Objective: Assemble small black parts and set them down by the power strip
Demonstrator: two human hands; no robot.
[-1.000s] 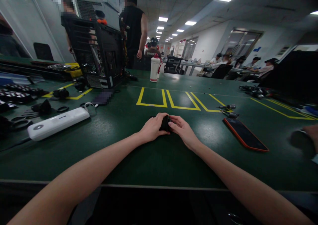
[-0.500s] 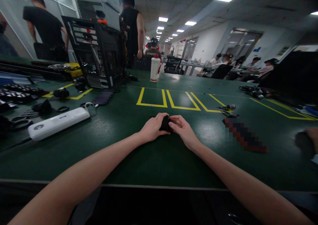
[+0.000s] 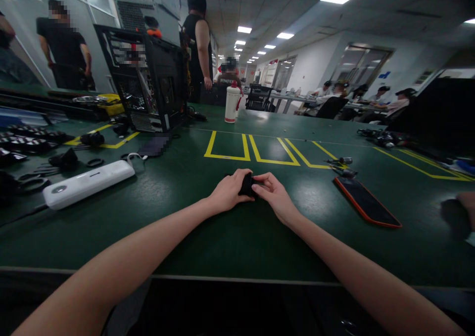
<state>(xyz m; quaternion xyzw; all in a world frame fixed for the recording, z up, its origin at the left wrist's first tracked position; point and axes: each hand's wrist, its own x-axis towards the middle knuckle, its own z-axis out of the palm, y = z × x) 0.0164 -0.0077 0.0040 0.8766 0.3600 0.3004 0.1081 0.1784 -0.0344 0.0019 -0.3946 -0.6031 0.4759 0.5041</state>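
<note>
Low over the green table (image 3: 237,242), near its middle, my left hand (image 3: 229,192) is closed around a small black part (image 3: 246,184). What kind of part it is I cannot make out, as the fingers cover much of it. My right hand (image 3: 273,193) meets it from the right, thumb and forefinger pinched at its right end. Whether a smaller piece sits between those fingertips is too small to tell. Yellow tape outlines (image 3: 227,157) lie on the table just beyond both hands.
To the left lie a white power strip (image 3: 89,183) and several black parts (image 3: 63,159). An open computer case (image 3: 163,86) and a white bottle (image 3: 231,106) stand further back. At right are an orange-edged phone (image 3: 367,202), metal-ended connectors (image 3: 344,167) and another person's hand (image 3: 466,202).
Both my hands stay in the same place on the black part, with barely any finger movement. In the background, the standing people have turned and shifted slightly.
</note>
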